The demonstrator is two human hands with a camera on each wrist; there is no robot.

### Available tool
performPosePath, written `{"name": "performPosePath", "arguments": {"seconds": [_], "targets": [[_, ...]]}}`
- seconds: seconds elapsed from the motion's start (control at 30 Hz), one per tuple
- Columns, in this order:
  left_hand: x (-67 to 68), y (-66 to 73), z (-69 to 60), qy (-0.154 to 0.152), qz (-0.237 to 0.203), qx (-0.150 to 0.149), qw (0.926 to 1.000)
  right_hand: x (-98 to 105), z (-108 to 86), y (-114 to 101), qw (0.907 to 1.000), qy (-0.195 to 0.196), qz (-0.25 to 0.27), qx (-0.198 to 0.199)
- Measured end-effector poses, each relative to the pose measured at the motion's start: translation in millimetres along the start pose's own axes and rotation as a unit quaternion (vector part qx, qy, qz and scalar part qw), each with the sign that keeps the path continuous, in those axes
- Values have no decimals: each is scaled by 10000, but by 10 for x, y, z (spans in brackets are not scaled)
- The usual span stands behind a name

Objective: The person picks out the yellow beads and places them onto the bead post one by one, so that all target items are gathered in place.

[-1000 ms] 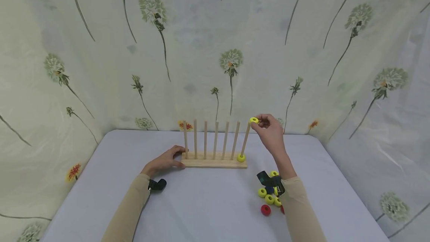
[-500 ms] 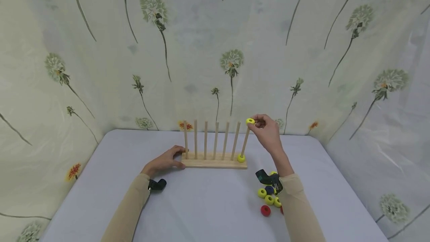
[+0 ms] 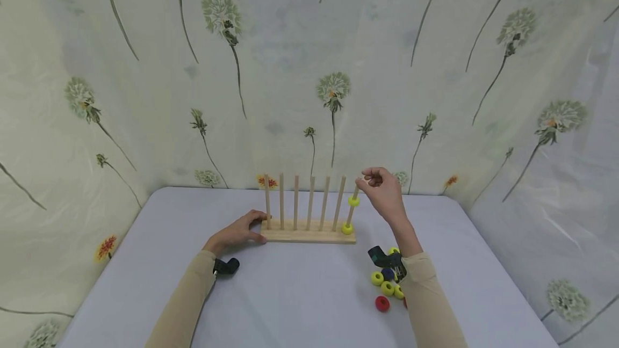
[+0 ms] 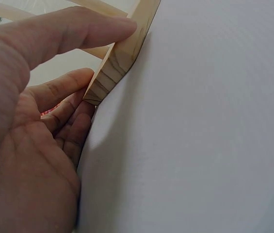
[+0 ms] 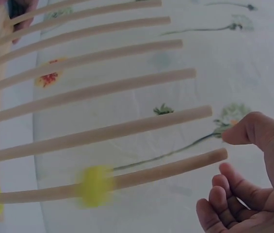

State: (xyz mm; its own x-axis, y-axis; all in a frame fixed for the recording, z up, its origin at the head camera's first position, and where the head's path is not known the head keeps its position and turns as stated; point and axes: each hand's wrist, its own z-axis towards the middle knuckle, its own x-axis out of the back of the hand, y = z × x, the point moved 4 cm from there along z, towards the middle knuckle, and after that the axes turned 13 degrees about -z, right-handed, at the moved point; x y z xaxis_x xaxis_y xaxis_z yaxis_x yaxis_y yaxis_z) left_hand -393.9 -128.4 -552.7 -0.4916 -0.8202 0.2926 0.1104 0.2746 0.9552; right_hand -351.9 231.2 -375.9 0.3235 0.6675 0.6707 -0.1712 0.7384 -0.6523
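Observation:
A wooden peg rack [image 3: 309, 236] with a row of upright pegs stands on the table. My left hand [image 3: 239, 231] grips its left end, thumb on the front edge and fingers at the back; the left wrist view shows the thumb on the wooden base [image 4: 122, 53]. A yellow ring bead [image 3: 353, 201], blurred in the right wrist view, is partway down the rightmost peg [image 5: 170, 170]. Another yellow bead [image 3: 347, 229] sits at that peg's foot. My right hand [image 3: 385, 196] is beside the peg's top, thumb and fingers apart, holding nothing.
Loose beads lie on the white table [image 3: 290, 294] by my right forearm: several yellow beads [image 3: 387, 288], a dark blue bead [image 3: 388, 274] and a red bead [image 3: 382, 304], some partly hidden by the sleeve. A flower-patterned curtain [image 3: 275, 69] hangs behind the table.
My right hand brought the yellow bead left over the rightmost peg's top and let go. The bead has dropped partway down the peg. My left hand stays on the rack.

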Motion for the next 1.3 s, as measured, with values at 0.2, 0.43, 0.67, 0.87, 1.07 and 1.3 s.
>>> {"name": "performPosePath", "arguments": {"seconds": [0.2, 0.43, 0.67, 0.87, 1.07, 1.3], "targets": [[-3, 2, 1, -27, -34, -7, 10000, 0, -14, 44, 9999, -69, 74, -19], [-4, 35, -1, -25, 16, -36, 10000, 43, -47, 220, 9995, -302, 70, -91], [-5, 43, -8, -49, 74, -48, 9999, 86, -224, 516, 9962, -845, -90, -209], [-4, 17, -11, -7, 37, -66, 10000, 85, -453, 866, 9894, -1381, -368, -266], [-7, 16, -13, 30, 25, -31, 10000, 110, -684, 1211, 9778, -1960, -581, -457], [-9, -2, -8, 70, -40, 101, 9999, 180, -924, 1476, 9677, -2419, -523, -472]]}}
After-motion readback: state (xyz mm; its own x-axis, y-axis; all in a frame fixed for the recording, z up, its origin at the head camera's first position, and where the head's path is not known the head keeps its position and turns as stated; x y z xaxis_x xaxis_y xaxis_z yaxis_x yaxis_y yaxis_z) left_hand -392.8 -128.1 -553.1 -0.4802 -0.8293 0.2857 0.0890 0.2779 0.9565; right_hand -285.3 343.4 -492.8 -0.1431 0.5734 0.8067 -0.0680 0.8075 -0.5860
